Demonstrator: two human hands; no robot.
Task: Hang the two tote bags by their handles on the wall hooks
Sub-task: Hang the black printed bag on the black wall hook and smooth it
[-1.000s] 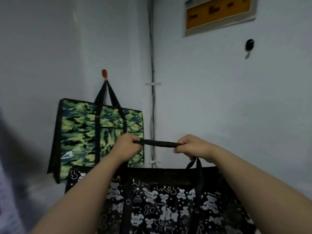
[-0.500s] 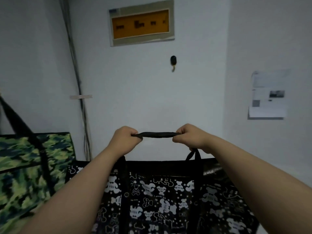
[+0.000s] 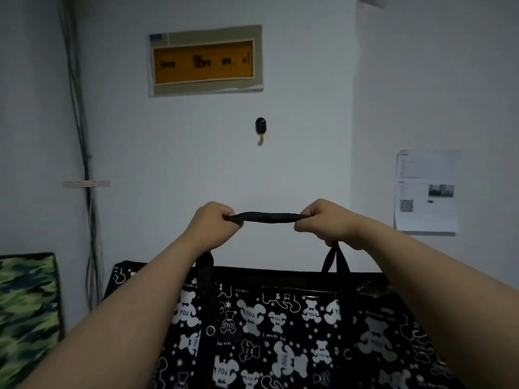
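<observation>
Black handles (image 3: 265,217) pinched by both fists' fingers (image 3: 228,217); camouflage bag (image 3: 26,310) cut off.

You're shooting in a dim room with flat, bluish light and no clear source, so shadows are soft, deepest along the left corner by the cables (image 3: 84,153). Wide-angle bending shows at your frame edges, and the camouflage bag (image 3: 28,310) at lower left is smeared with blur. The black bear-print bag (image 3: 280,332) shows faint sheen at lower right; paper notice (image 3: 425,192) text is unreadable.
</observation>
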